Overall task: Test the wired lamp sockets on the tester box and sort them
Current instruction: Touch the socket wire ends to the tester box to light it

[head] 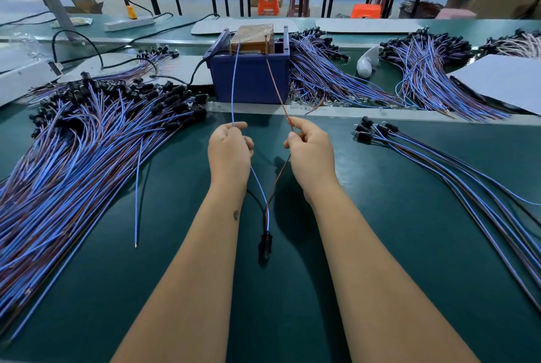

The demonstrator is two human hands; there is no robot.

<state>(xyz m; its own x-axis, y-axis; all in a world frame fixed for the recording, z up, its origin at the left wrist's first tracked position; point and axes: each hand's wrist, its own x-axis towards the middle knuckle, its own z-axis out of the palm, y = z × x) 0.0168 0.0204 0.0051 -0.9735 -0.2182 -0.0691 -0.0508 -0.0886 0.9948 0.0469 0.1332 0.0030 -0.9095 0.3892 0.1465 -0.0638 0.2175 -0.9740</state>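
Note:
My left hand point(229, 149) pinches a blue wire point(234, 84) and my right hand point(310, 151) pinches a brown wire point(276, 84). Both wires run up to the brown tester box point(253, 36), which sits in a dark blue bin point(250, 78). Their tips touch the box's top. Below my hands the two wires join at a black lamp socket point(265, 242) that hangs low over the green table point(292, 304) between my forearms. A large heap of wired sockets point(87, 134) lies at my left. A small bundle of wired sockets point(424, 157) lies at my right.
More heaps of blue and brown wired sockets point(328, 75) lie behind the raised strip to the right of the bin. A loose blue wire point(137, 187) lies beside the left heap. A white power strip point(128, 23) and black cables lie at the back left.

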